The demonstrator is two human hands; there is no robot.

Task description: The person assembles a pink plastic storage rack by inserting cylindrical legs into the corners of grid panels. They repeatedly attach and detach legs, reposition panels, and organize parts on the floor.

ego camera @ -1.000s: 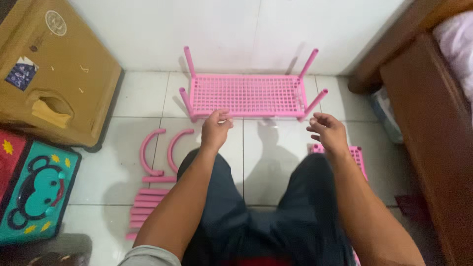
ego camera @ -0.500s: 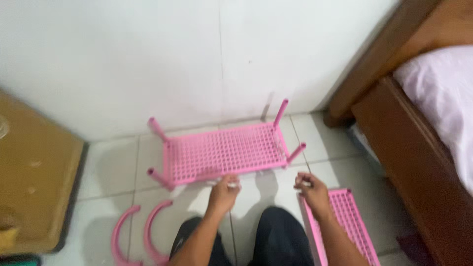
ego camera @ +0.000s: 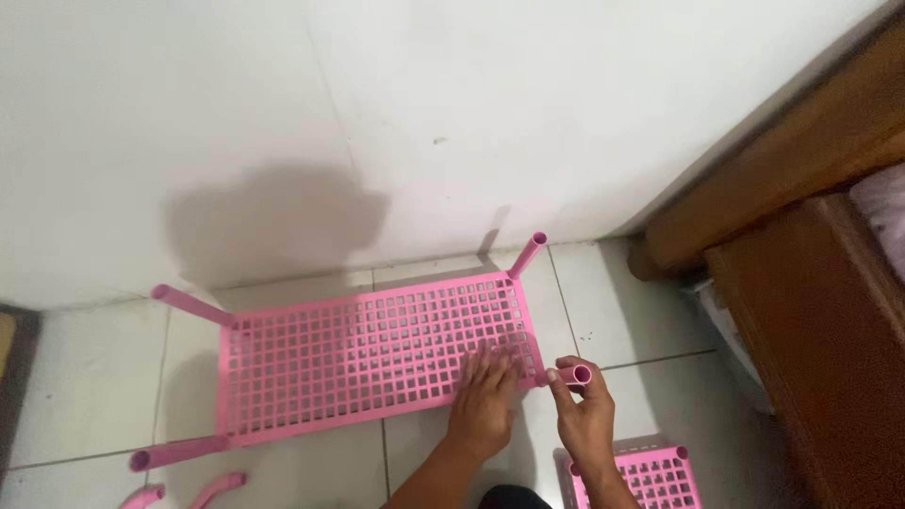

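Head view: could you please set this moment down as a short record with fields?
Setting: white tiled floor against a white wall, brown wooden furniture at right
Main item: pink plastic grid shelf panel lying flat, pink tubes in its corners
Left hand: palm down on the panel's near right part
Right hand: grip closed on the pink plastic corner tube
Nearby: second pink grid panel, pink curved pieces
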